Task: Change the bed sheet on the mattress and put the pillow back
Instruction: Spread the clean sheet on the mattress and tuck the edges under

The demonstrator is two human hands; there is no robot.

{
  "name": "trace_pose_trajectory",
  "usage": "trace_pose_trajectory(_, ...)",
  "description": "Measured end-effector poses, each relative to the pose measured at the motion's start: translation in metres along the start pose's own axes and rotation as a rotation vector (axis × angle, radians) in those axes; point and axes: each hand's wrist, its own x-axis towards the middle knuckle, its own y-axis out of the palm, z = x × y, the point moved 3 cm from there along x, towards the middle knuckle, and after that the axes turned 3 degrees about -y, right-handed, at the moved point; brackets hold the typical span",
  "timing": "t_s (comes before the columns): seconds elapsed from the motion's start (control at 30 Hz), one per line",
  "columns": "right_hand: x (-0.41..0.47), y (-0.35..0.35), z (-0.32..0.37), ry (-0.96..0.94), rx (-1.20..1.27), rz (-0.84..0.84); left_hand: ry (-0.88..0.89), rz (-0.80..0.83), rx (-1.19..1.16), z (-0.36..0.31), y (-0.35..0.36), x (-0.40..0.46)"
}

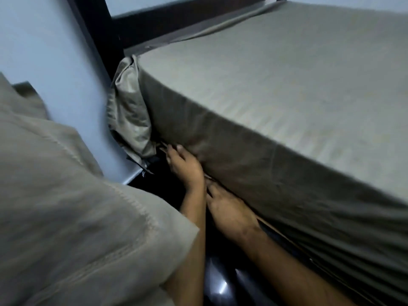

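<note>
A grey-green bed sheet (276, 89) covers the top and near side of the mattress. At the mattress's near-left corner a loose fold of the sheet (130, 111) hangs bunched against the wall. My left hand (185, 166) lies at the sheet's bottom edge just right of that corner, fingers straight and thumb pressing on the cloth. My right hand (229, 210) is right behind it, flat, with its fingertips pushed in under the mattress edge. No pillow is in view.
A dark bed frame (154, 21) runs along the far side and down the corner post. A pale blue wall (55, 51) stands close on the left. My beige sleeve (77, 206) fills the lower left. Below is dark glossy floor (220, 283).
</note>
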Motion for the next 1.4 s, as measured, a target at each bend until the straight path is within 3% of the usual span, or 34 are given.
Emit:
trace_pose_trajectory(0.03,-0.01,-0.004,-0.001,-0.023,0.003,0.009,0.09,0.078,0.015,0.003,-0.008,-0.023)
trace_pose_trajectory(0.17,-0.065,-0.01,-0.005,-0.012,-0.026,-0.013,0.14,0.303,0.029,0.011,-0.026,-0.085)
trace_pose_trajectory(0.3,-0.107,-0.019,-0.011,0.086,-0.106,-0.025,0.32,0.36,0.154,0.005,-0.042,-0.123)
trace_pose_trajectory(0.43,-0.141,-0.027,-0.011,0.171,-0.137,-0.012,0.526,0.454,0.507,0.009,-0.054,-0.135)
trace_pose_trajectory(0.57,-0.162,-0.026,-0.009,0.255,-0.13,-0.033,0.63,0.507,0.701,0.012,-0.048,-0.13)
trace_pose_trajectory(0.7,-0.148,-0.022,-0.007,0.36,-0.161,-0.116,0.628,0.585,0.8,0.016,-0.041,-0.11)
trace_pose_trajectory(0.93,-0.134,-0.022,-0.009,0.437,-0.105,-0.047,0.749,0.612,0.701,-0.01,-0.057,-0.119)
trace_pose_trajectory(1.13,-0.17,-0.029,-0.033,0.307,0.038,0.067,0.94,1.064,0.422,-0.016,-0.05,-0.189)
trace_pose_trajectory(1.3,-0.237,-0.048,-0.04,0.291,-0.168,0.091,0.984,1.302,0.352,-0.017,-0.042,-0.259)
trace_pose_trajectory(1.4,-0.273,-0.061,-0.044,0.328,-0.291,0.077,0.92,1.421,0.338,-0.013,-0.034,-0.297)
